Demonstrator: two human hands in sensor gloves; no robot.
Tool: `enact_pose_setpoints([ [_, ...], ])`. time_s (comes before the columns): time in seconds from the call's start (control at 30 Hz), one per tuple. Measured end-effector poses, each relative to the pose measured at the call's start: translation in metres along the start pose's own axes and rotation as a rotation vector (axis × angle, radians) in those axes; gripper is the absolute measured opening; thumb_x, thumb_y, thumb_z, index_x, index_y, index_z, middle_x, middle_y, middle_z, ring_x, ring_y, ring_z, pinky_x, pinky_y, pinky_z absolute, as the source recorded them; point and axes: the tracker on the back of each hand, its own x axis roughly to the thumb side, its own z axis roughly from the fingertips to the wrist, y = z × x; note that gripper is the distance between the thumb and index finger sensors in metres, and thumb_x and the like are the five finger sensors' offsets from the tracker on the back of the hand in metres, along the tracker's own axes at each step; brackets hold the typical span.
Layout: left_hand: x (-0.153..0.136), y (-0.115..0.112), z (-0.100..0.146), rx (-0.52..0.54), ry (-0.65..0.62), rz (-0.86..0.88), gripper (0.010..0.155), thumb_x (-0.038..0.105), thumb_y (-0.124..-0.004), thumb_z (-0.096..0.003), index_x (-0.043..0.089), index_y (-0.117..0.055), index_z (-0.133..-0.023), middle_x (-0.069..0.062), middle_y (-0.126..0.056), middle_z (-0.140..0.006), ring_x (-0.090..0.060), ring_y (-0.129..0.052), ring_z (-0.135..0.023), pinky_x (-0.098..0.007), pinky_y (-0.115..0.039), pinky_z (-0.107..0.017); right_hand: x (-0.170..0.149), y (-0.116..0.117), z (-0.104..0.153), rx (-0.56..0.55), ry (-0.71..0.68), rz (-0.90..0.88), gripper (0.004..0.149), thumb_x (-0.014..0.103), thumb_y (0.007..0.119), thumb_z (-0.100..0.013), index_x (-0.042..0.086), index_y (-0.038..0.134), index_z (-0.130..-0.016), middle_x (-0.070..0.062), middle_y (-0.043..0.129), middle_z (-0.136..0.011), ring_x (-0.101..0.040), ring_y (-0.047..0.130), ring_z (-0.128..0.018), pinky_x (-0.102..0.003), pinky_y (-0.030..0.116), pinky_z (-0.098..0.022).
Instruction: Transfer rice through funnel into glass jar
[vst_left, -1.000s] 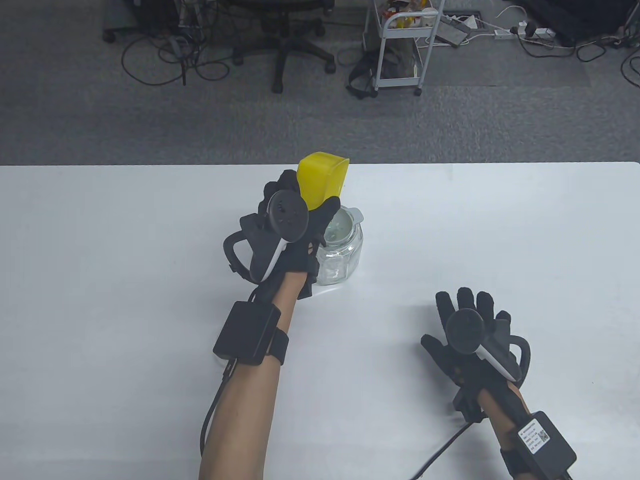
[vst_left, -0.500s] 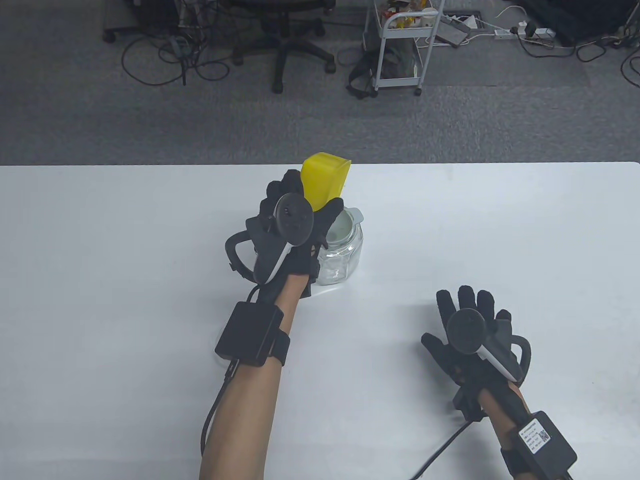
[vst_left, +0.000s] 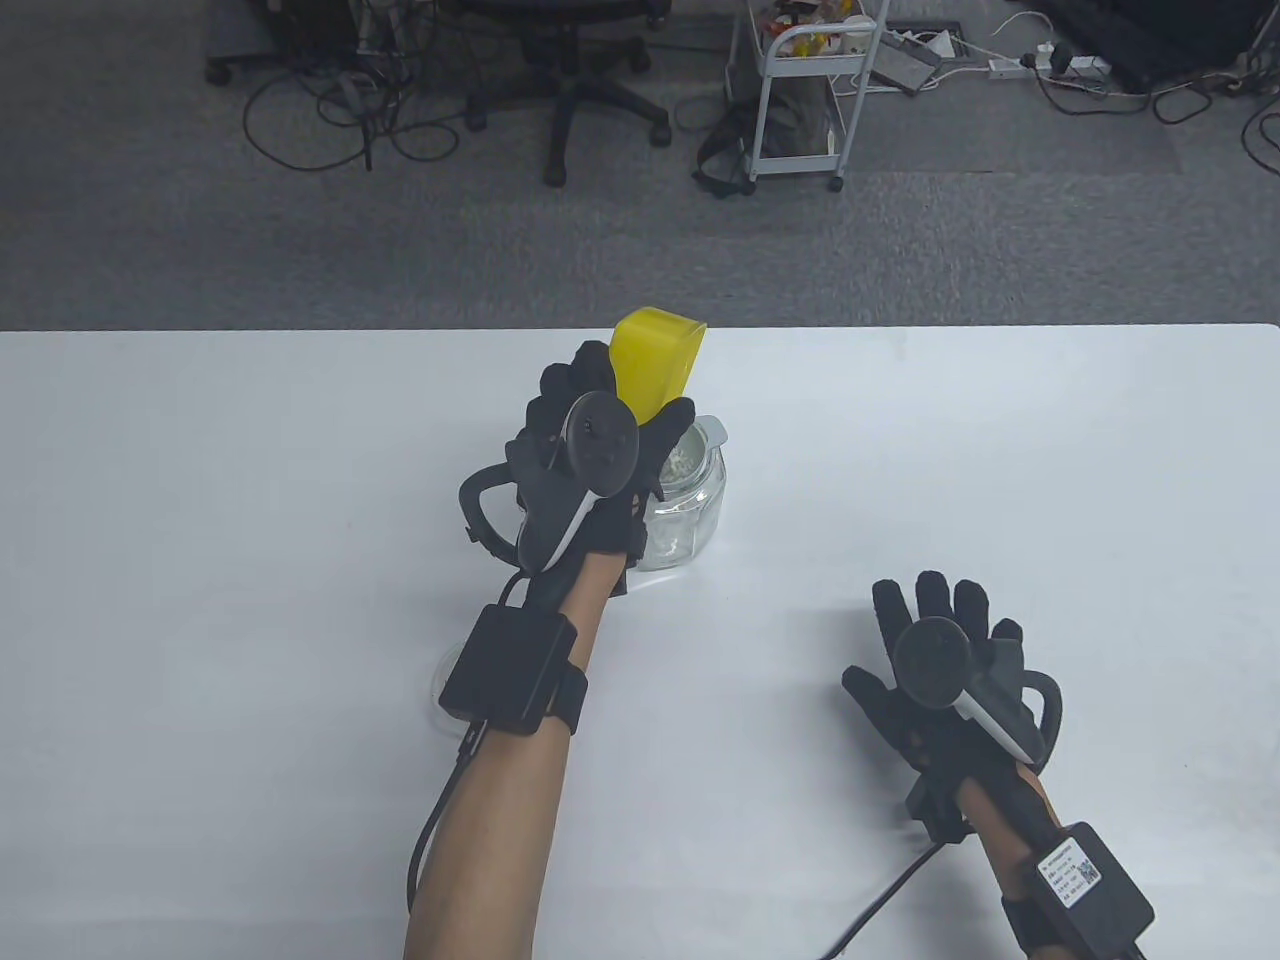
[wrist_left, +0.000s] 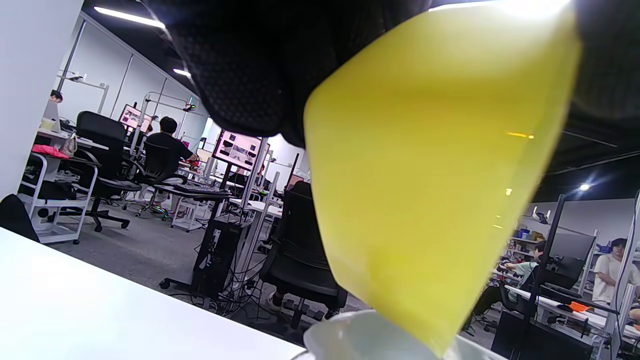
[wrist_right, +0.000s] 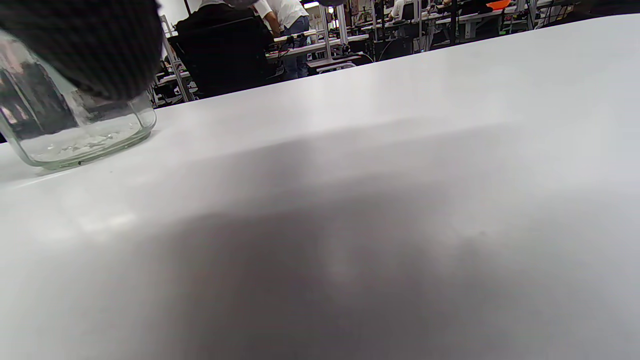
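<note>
My left hand (vst_left: 600, 430) grips a yellow cup (vst_left: 655, 362) and tips it over the white funnel (vst_left: 705, 440) that sits in the mouth of the glass jar (vst_left: 690, 510). Rice (vst_left: 680, 465) shows in the funnel. In the left wrist view the yellow cup (wrist_left: 430, 170) fills the frame with its lip just above the funnel rim (wrist_left: 360, 335). The jar (wrist_right: 75, 130) also shows in the right wrist view with a thin layer of rice at its bottom. My right hand (vst_left: 940, 640) rests flat on the table (vst_left: 250, 500), fingers spread, holding nothing.
A small clear round lid or dish (vst_left: 445, 690) lies on the table partly under my left forearm. The table's far edge runs just behind the jar. Chairs, cables and a white cart (vst_left: 800, 90) stand on the floor beyond.
My left hand has tilted the yellow cup further to the right over the funnel, and rice now shows in the funnel. The right hand has not moved.
</note>
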Motion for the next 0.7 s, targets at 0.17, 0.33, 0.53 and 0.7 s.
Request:
enact_pose_setpoints([
  [0.17,-0.0005,0.0000,0.0000,0.000,-0.008,0.010,0.095,0.087,-0.086,-0.0420,0.032,-0.054,-0.112,0.004,-0.076,-0.098,-0.015,-0.097,-0.087,-0.042,-0.089,-0.068,0.0001,-0.0002,0.0002,0.000,0.000,0.000,0.086,0.068,0.072,-0.038,0.039,0.026,-0.104,-0.009,0.020,-0.118,-0.045,0.017,-0.107,-0.073,0.025,-0.070],
  [0.33,-0.0013,0.0002,0.0011,0.010,-0.025,0.009,0.095,0.087,-0.086,-0.0405,0.033,-0.054,-0.112,0.005,-0.075,-0.099,-0.015,-0.095,-0.088,-0.042,-0.087,-0.069,0.0001,-0.0002,0.0004,0.000,0.001,0.001,0.086,0.068,0.072,-0.038,0.039,0.025,-0.103,-0.009,0.020,-0.118,-0.045,0.017,-0.107,-0.073,0.024,-0.070],
  [0.53,-0.0011,0.0003,0.0014,0.008,-0.032,0.009,0.094,0.086,-0.086,-0.0419,0.035,-0.052,-0.113,0.005,-0.073,-0.100,-0.015,-0.094,-0.090,-0.043,-0.086,-0.071,0.0002,-0.0002,0.0004,0.001,0.002,0.002,0.086,0.068,0.073,-0.038,0.040,0.025,-0.103,-0.009,0.020,-0.118,-0.045,0.017,-0.107,-0.073,0.024,-0.070],
  [0.7,-0.0007,0.0001,0.0027,0.010,-0.049,0.007,0.095,0.086,-0.086,-0.0405,0.036,-0.052,-0.113,0.006,-0.072,-0.101,-0.015,-0.093,-0.091,-0.044,-0.085,-0.072,0.0003,-0.0003,0.0004,0.000,0.002,0.003,0.086,0.068,0.072,-0.038,0.040,0.024,-0.103,-0.009,0.019,-0.118,-0.045,0.016,-0.107,-0.073,0.024,-0.069],
])
